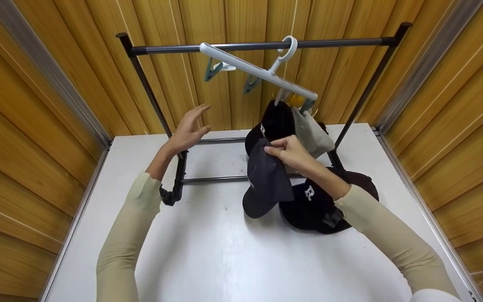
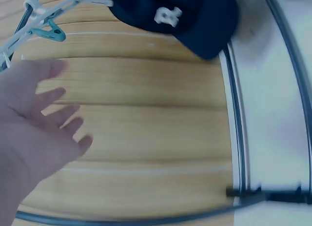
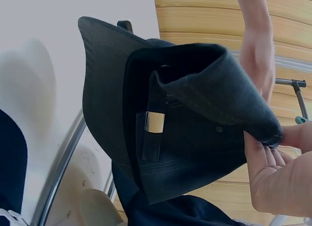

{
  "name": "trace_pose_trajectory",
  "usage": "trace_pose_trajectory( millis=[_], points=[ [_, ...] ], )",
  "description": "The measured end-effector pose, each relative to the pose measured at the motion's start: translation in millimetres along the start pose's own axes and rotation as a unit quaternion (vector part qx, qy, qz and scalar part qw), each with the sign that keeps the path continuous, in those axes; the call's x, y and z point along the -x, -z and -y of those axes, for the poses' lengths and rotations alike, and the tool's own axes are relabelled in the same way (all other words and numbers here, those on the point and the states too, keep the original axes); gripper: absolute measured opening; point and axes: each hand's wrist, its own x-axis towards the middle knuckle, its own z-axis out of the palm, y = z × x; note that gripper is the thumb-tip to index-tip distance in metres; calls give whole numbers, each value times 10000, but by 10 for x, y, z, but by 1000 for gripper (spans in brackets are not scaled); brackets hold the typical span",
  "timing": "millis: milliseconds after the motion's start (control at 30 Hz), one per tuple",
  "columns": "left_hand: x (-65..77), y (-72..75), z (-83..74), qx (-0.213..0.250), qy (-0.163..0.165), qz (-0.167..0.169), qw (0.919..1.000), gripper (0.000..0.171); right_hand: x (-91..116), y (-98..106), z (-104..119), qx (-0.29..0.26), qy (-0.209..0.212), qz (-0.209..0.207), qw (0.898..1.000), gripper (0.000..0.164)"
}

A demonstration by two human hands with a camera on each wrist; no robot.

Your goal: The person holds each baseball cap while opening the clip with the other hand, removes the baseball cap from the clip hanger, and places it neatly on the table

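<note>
My right hand (image 1: 292, 154) pinches the crown of a dark grey baseball cap (image 1: 266, 176), which hangs brim down below the hanger. In the right wrist view the cap's inside and strap with a metal buckle (image 3: 155, 122) show. My left hand (image 1: 186, 132) is raised at the left of the rack, fingers spread, holding nothing. A white hanger (image 1: 258, 71) hangs tilted on the rail, its right end lower. Free green clips (image 1: 213, 70) dangle from its left part. A black cap (image 1: 278, 119) and a beige cap (image 1: 313, 133) hang from its right part.
The black rack (image 1: 241, 47) stands on a white floor board (image 1: 208, 251) between wood-panelled walls. Dark caps, one with a white R (image 1: 309, 193), lie on the board at the right, partly under my right forearm.
</note>
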Motion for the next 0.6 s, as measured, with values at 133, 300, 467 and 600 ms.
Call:
trace_pose_trajectory(
  millis=[133, 300, 467, 600],
  points=[
    [329, 17, 112, -1482, -85, -412, 9881, 72, 37, 22, -52, 36, -66, 105, 9999, 30],
    [731, -52, 295, -2046, 26, -940, 9743, 84, 41, 19, -133, 7, -125, 161, 9998, 32],
    [1069, -119, 534, -2343, 157, -1269, 9637, 88, 8, 1, -201, -248, -253, 196, 9992, 34],
    [1326, -123, 720, -2463, 336, -1368, 9589, 88, 2, -17, -239, -429, -407, 303, 9978, 34]
  ],
)
